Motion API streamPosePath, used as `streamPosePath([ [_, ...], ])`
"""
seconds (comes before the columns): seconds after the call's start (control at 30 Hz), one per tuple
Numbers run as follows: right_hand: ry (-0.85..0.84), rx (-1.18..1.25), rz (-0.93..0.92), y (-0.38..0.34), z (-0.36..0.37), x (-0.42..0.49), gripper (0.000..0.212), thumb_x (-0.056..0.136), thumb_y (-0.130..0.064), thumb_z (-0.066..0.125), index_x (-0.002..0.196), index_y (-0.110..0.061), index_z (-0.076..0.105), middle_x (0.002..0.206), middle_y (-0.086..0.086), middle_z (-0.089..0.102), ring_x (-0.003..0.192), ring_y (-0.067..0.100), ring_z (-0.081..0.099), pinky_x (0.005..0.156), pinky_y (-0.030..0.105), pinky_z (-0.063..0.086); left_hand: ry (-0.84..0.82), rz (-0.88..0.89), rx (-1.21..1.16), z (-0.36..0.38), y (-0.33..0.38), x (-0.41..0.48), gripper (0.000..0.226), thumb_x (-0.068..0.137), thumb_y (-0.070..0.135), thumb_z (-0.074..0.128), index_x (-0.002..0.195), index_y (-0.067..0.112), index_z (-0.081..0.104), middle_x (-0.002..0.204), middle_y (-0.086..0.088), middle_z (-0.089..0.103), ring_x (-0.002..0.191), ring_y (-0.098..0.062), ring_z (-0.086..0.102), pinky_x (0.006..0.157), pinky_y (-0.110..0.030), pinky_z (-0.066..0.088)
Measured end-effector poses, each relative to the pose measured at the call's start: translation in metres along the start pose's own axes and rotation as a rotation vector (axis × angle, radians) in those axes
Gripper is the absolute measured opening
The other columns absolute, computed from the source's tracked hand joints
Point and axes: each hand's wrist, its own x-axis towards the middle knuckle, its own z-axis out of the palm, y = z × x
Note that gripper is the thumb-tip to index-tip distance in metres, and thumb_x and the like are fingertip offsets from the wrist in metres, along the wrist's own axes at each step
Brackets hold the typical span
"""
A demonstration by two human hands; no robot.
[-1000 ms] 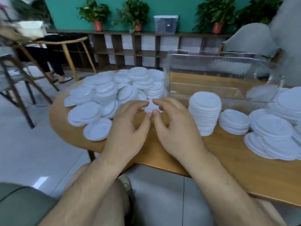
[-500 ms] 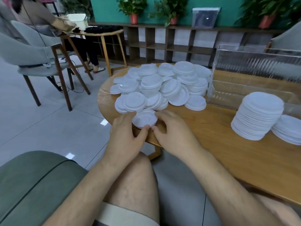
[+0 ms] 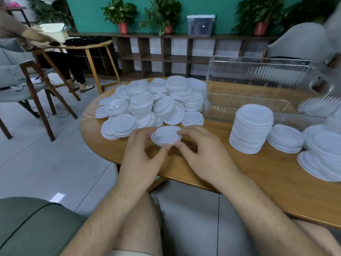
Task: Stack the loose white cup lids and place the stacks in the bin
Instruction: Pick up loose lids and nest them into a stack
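Both hands hold a small stack of white cup lids (image 3: pixel 166 135) just above the wooden table (image 3: pixel 239 174). My left hand (image 3: pixel 142 154) pinches its left rim and my right hand (image 3: pixel 203 154) pinches its right rim. Behind it lies a heap of loose white lids (image 3: pixel 153 102). A tall stack of lids (image 3: pixel 251 128) stands to the right, with a lower stack (image 3: pixel 285 138) beside it. The clear plastic bin (image 3: pixel 258 89) sits at the back right of the table, with some lids visible at its right end.
More lid piles (image 3: pixel 324 154) spread at the table's right edge. A wooden chair (image 3: pixel 33 85) and a second table with another person (image 3: pixel 24 34) stand to the left. A shelf with potted plants (image 3: pixel 166 52) runs along the far wall.
The small stack of lids has come up off the table's near edge between both hands. The view has swung right, bringing the bin and right-hand stacks back into view.
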Motion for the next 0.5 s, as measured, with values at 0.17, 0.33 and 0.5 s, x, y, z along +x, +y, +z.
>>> streamPosePath([
  [0.17,0.16,0.041,0.072,0.017,-0.035,-0.01,0.031,0.096,-0.041,0.065,0.121,-0.023,0.07,0.114,-0.014,0.064,0.106,0.002,0.057,0.092,0.026,0.05,0.019,0.035,-0.18,0.029,0.037,0.011,0.058,0.078,0.03,0.086,0.125,0.022,0.053,0.123,0.014,0.054,0.111,0.005,0.055,0.092,-0.009,0.043],
  [0.33,0.318,0.097,0.124,0.025,-0.069,-0.019,0.029,0.097,-0.041,0.062,0.121,-0.027,0.069,0.101,-0.016,0.068,0.096,-0.001,0.06,0.078,0.008,0.042,-0.066,0.115,-0.271,0.054,0.061,0.02,0.048,0.077,0.025,0.086,0.114,0.026,0.055,0.118,0.011,0.061,0.116,-0.006,0.058,0.098,-0.024,0.047],
  [0.5,0.41,0.21,0.179,0.036,-0.095,-0.028,0.025,0.1,-0.037,0.058,0.124,-0.035,0.063,0.08,-0.015,0.067,0.079,0.001,0.063,0.068,0.011,0.046,-0.209,0.298,-0.184,0.077,0.076,0.025,0.06,0.076,0.023,0.086,0.127,0.024,0.054,0.125,0.01,0.053,0.121,-0.009,0.052,0.099,-0.016,0.041],
])
